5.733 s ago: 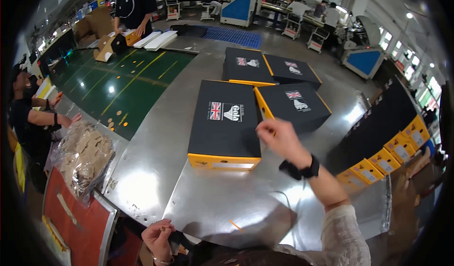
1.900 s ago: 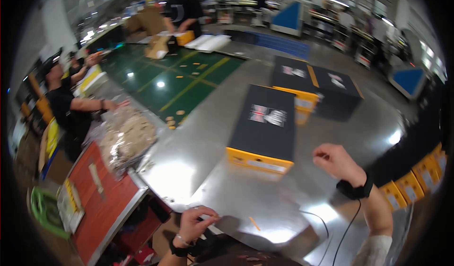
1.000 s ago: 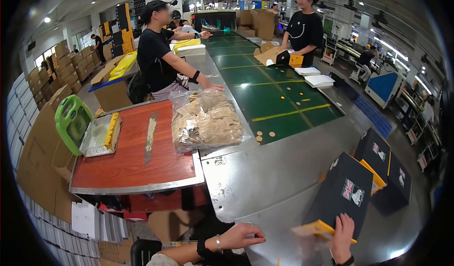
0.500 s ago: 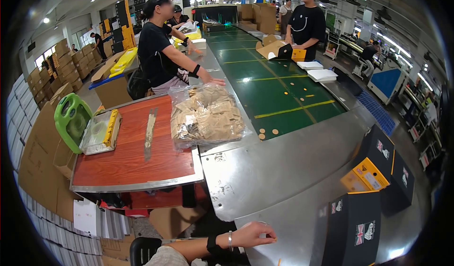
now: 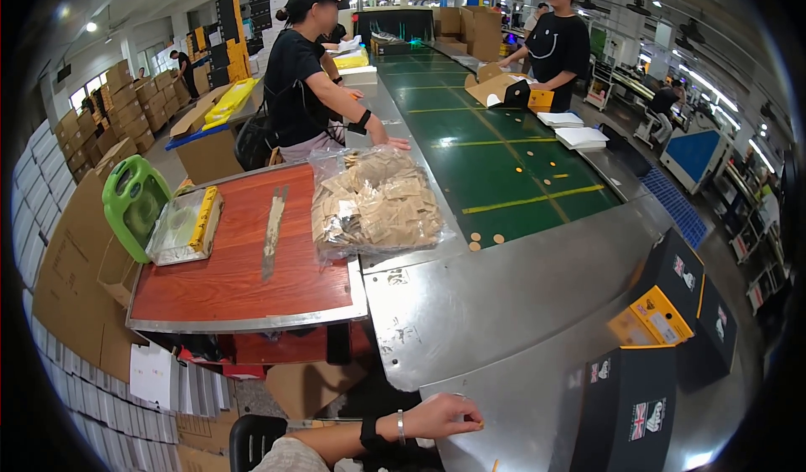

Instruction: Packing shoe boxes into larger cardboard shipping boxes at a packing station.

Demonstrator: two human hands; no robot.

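Factory hall with stacked cartons fills the background of the head view, and a long green conveyor belt (image 5: 504,161) runs from the upper middle toward the centre of the frame. Below it lies a shiny metal table (image 5: 495,304), and at the left centre stands a red-topped side table (image 5: 243,262) with a green plastic container (image 5: 130,203) on its left edge. A clear bag of brown paper pieces (image 5: 374,203) sits at the centre, between the red top and the belt. At the bottom centre the left hand (image 5: 441,415) rests on the metal table's near edge, fingers loosely curled and holding nothing. The right hand is not visible. At the lower right a black box (image 5: 625,409) stands upright on the metal table, well apart from the left hand, with more black boxes (image 5: 684,300) behind it
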